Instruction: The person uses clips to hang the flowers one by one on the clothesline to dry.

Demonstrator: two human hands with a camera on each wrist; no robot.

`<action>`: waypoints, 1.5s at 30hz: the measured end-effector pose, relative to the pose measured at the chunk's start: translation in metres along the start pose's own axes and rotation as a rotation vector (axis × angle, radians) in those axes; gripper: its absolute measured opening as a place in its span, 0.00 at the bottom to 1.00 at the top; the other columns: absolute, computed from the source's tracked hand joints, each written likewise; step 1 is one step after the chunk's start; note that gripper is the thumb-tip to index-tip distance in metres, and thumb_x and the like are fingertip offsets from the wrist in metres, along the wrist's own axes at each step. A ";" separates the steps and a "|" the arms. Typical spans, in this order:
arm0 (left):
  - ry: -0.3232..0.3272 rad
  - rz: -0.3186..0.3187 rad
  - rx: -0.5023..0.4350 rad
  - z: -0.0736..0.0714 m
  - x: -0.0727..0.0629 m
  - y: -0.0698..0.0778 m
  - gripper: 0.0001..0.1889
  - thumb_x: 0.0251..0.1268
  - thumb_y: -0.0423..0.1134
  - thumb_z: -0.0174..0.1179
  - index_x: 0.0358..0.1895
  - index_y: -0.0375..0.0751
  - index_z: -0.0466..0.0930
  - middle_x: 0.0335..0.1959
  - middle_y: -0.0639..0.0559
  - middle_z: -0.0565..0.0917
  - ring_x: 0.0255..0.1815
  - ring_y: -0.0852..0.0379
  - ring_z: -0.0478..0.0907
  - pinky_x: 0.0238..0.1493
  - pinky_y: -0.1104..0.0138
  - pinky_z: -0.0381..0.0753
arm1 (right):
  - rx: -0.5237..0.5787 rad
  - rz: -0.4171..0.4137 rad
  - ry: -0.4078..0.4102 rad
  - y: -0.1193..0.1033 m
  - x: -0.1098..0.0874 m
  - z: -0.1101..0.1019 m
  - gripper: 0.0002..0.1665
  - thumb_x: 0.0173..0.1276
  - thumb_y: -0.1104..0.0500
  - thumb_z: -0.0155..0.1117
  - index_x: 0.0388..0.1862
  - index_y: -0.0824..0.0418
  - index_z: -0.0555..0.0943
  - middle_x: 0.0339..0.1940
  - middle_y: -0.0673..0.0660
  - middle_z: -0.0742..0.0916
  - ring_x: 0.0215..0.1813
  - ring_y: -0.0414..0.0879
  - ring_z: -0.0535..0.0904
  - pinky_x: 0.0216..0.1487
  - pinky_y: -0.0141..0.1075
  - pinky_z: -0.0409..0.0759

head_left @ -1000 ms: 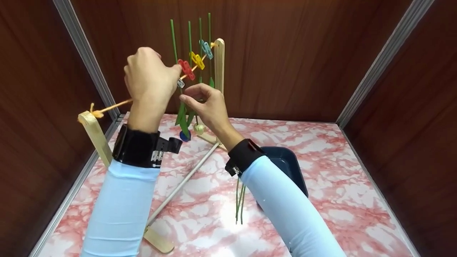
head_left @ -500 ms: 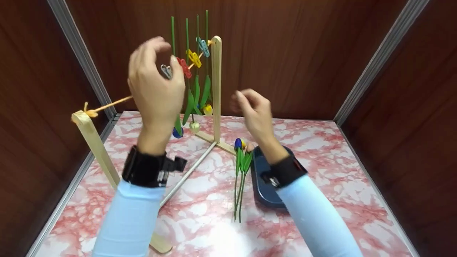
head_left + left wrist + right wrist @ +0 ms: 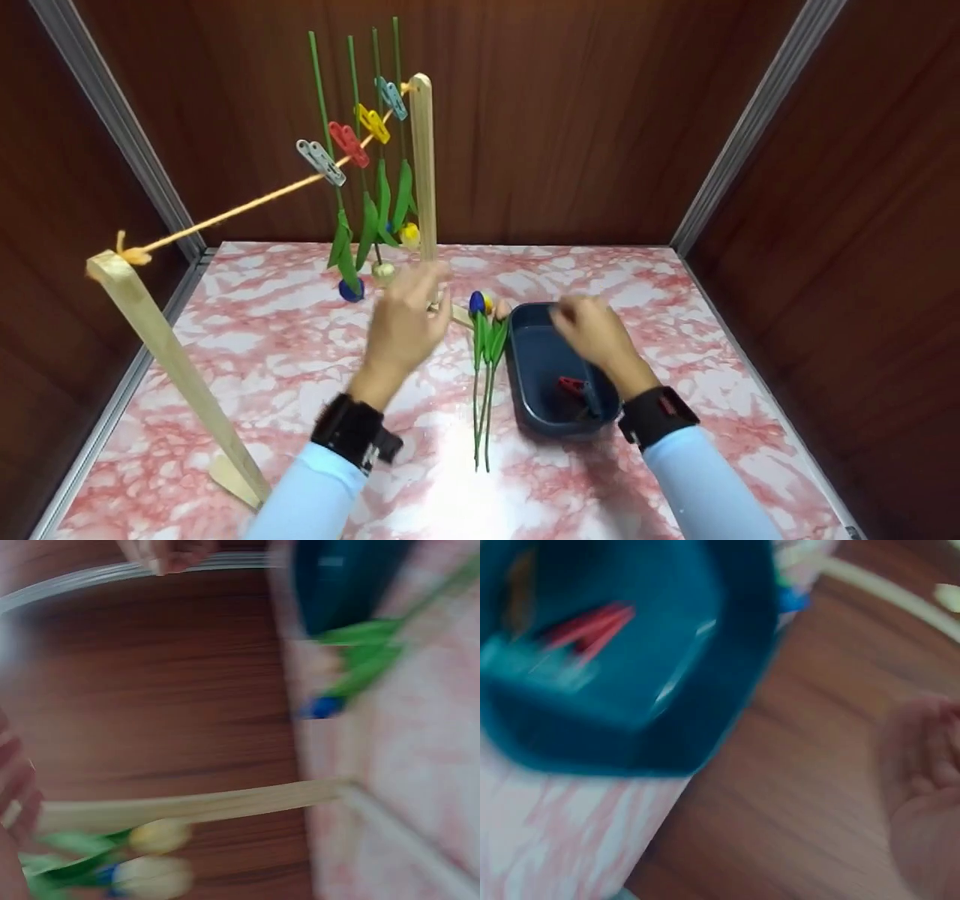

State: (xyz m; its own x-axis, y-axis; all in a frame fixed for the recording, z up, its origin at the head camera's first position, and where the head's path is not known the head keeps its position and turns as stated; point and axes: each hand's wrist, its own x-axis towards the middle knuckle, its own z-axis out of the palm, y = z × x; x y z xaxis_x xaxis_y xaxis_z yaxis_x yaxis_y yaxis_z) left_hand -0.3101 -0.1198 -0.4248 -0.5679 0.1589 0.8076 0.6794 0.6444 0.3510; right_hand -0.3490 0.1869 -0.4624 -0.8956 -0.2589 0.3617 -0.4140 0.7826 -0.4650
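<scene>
Several artificial tulips hang heads down from an orange string [image 3: 247, 206], held by a grey clothespin [image 3: 322, 163], a red clothespin [image 3: 349, 145], a yellow clothespin [image 3: 373, 124] and a light blue clothespin [image 3: 391, 99]. My left hand [image 3: 405, 322], blurred, is in front of the far post, fingers loosely extended with nothing held. My right hand [image 3: 600, 337] is over the dark blue tray [image 3: 525, 397], its fingers loosely curled and holding nothing. In the tray lie a red clothespin [image 3: 589, 630] and a bluish clothespin [image 3: 592, 399]. Loose tulips [image 3: 487, 345] lie between my hands, left of the tray.
The string runs between a near wooden post [image 3: 180, 375] and a far wooden post [image 3: 424, 172], slanting across the left side. Dark wood-grain panels [image 3: 562, 127] with metal corner strips enclose the marbled red-and-white tabletop [image 3: 675, 300].
My left hand has left the grey clothespin and come down to the right, leaving a blue tulip hanging from it. My right hand has moved from the stem right and down to the tray.
</scene>
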 end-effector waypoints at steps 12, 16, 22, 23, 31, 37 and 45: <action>-0.540 -0.466 0.037 0.045 -0.097 -0.034 0.18 0.67 0.35 0.69 0.59 0.37 0.84 0.60 0.40 0.86 0.64 0.39 0.81 0.65 0.48 0.81 | -0.535 0.112 -0.466 0.027 -0.040 0.036 0.13 0.57 0.63 0.80 0.35 0.68 0.84 0.39 0.70 0.89 0.42 0.66 0.88 0.44 0.59 0.88; -0.553 -0.508 0.034 0.045 -0.105 -0.032 0.17 0.68 0.36 0.67 0.59 0.39 0.84 0.61 0.42 0.86 0.64 0.40 0.81 0.63 0.47 0.81 | -0.588 0.116 -0.447 0.029 -0.046 0.046 0.05 0.61 0.68 0.73 0.33 0.69 0.84 0.38 0.71 0.89 0.40 0.68 0.88 0.42 0.59 0.88; -0.555 -0.534 -0.029 0.043 -0.117 -0.030 0.17 0.71 0.35 0.66 0.61 0.40 0.83 0.63 0.41 0.85 0.65 0.38 0.81 0.62 0.45 0.82 | -0.546 0.107 -0.447 0.031 -0.043 0.052 0.07 0.61 0.68 0.75 0.35 0.68 0.83 0.40 0.70 0.89 0.42 0.67 0.87 0.45 0.59 0.88; -0.548 -0.538 -0.035 0.043 -0.118 -0.030 0.17 0.71 0.35 0.66 0.61 0.40 0.83 0.63 0.41 0.85 0.65 0.38 0.81 0.62 0.45 0.82 | -0.530 0.097 -0.441 0.031 -0.041 0.051 0.09 0.60 0.67 0.76 0.35 0.67 0.82 0.40 0.70 0.89 0.42 0.67 0.87 0.45 0.59 0.87; -0.434 -0.539 -0.052 0.040 -0.111 -0.028 0.17 0.71 0.33 0.66 0.61 0.39 0.84 0.59 0.41 0.87 0.62 0.39 0.83 0.62 0.46 0.82 | -0.325 -0.007 -0.241 0.019 -0.031 0.038 0.10 0.63 0.63 0.78 0.37 0.61 0.83 0.39 0.60 0.86 0.42 0.60 0.88 0.40 0.56 0.88; -0.329 -0.490 -0.139 0.041 -0.097 -0.015 0.14 0.71 0.29 0.65 0.58 0.39 0.85 0.54 0.43 0.89 0.57 0.42 0.86 0.60 0.48 0.84 | -0.086 0.024 -0.055 0.001 -0.032 0.033 0.11 0.61 0.64 0.79 0.41 0.61 0.88 0.38 0.55 0.85 0.36 0.48 0.84 0.38 0.44 0.87; -0.244 -0.314 -0.281 0.044 -0.068 0.008 0.16 0.68 0.24 0.68 0.58 0.34 0.85 0.53 0.41 0.89 0.53 0.44 0.88 0.56 0.54 0.88 | 0.132 -0.048 0.055 -0.036 -0.032 0.029 0.12 0.62 0.63 0.81 0.43 0.58 0.89 0.39 0.52 0.88 0.38 0.42 0.84 0.40 0.38 0.86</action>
State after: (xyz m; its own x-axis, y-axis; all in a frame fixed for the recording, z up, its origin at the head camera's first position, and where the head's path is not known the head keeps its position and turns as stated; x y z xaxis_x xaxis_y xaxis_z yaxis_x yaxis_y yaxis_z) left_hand -0.2867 -0.0928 -0.4973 -0.8351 0.1813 0.5193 0.5378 0.4674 0.7017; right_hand -0.3099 0.1508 -0.4810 -0.8655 -0.2601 0.4282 -0.4772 0.6880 -0.5467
